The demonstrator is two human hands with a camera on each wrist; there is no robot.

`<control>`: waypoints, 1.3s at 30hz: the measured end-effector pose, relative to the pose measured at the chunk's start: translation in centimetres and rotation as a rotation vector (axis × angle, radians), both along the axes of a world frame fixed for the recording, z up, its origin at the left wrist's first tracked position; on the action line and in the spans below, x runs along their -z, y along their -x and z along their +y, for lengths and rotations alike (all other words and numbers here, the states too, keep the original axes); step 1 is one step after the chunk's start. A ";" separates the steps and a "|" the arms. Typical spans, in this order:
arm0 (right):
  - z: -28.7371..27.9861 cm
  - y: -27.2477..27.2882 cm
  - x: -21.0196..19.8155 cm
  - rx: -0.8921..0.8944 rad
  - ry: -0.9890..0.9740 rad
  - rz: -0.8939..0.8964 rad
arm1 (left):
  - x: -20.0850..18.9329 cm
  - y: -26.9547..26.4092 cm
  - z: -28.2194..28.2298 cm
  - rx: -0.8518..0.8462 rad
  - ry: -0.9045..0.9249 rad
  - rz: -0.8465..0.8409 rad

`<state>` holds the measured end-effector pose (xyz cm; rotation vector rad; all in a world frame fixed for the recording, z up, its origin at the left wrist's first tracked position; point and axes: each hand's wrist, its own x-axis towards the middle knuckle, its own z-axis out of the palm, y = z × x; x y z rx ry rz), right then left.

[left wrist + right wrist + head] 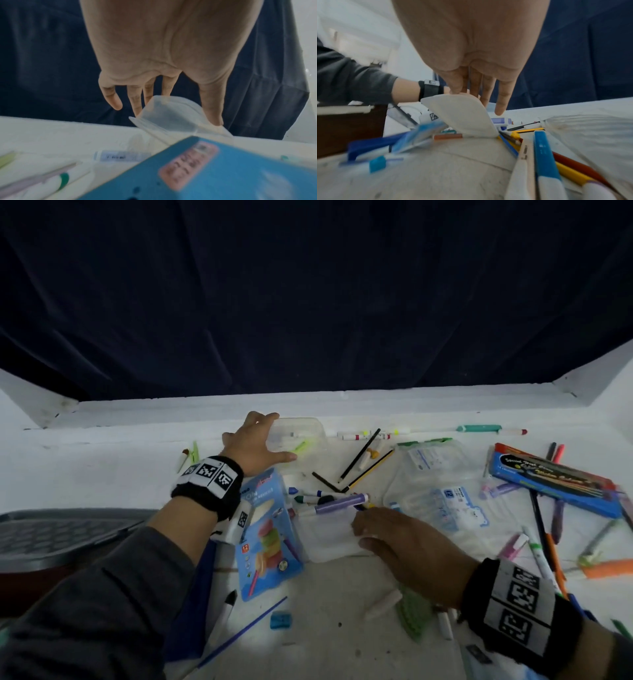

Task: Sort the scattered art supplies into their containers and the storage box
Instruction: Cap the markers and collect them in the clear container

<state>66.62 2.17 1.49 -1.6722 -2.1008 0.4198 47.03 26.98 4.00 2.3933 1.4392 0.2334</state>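
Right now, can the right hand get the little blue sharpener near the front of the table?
Probably yes. The blue sharpener lies alone on bare table, but the right hand first has to let go of the translucent lid.

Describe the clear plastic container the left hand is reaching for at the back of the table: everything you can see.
The clear plastic container is a see-through, rounded-corner tub with a flanged rim, thin and slightly cloudy. It sits low on the white table near the back ledge. Through its walls show a white marker with a red tip and a yellow-green one. The left hand spans its left end, fingers at the far edge, thumb at the near edge. Whether it is lifted cannot be told.
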 end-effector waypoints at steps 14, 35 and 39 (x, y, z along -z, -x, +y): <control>-4.8 0.6 -3.1 0.354 0.469 1.036 | -6.7 6.1 -16.4 -0.207 0.315 -0.905; -11.7 1.5 -0.1 0.448 0.714 0.923 | 3.1 10.3 -27.3 -0.337 1.127 -0.813; -13.2 1.4 -0.1 0.406 0.747 0.889 | 3.8 9.8 -26.8 -0.357 1.166 -0.779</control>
